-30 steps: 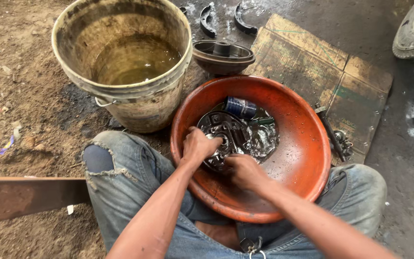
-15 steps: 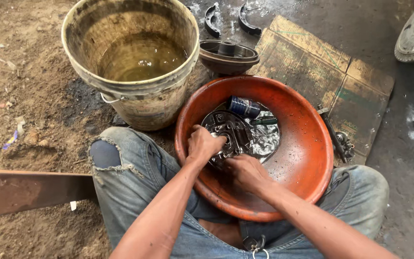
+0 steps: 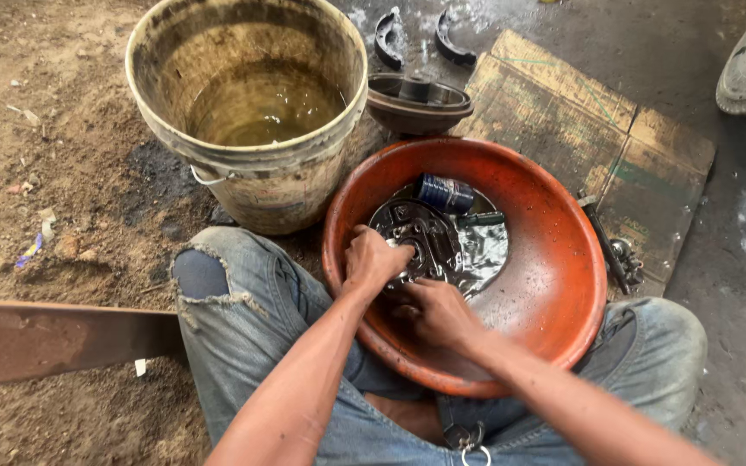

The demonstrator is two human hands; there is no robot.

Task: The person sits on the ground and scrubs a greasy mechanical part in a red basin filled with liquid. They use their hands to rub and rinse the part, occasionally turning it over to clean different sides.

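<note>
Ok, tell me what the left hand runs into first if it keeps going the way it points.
The left hand points up and to the right across the orange basin. It already rests on the round metal plate; just beyond that lies the dark blue cylinder, probably first, though depth is unclear.

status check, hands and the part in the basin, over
Left hand and right hand both gripping round metal plate in orange basin. Blue can beside it, nothing blocking.

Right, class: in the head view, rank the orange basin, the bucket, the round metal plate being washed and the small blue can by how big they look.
1. Orange basin and bucket: alike; the basin is nearer the camera, so unranked.
2. Round metal plate, partly covered by the left hand and right hand.
3. Small blue can.
</note>
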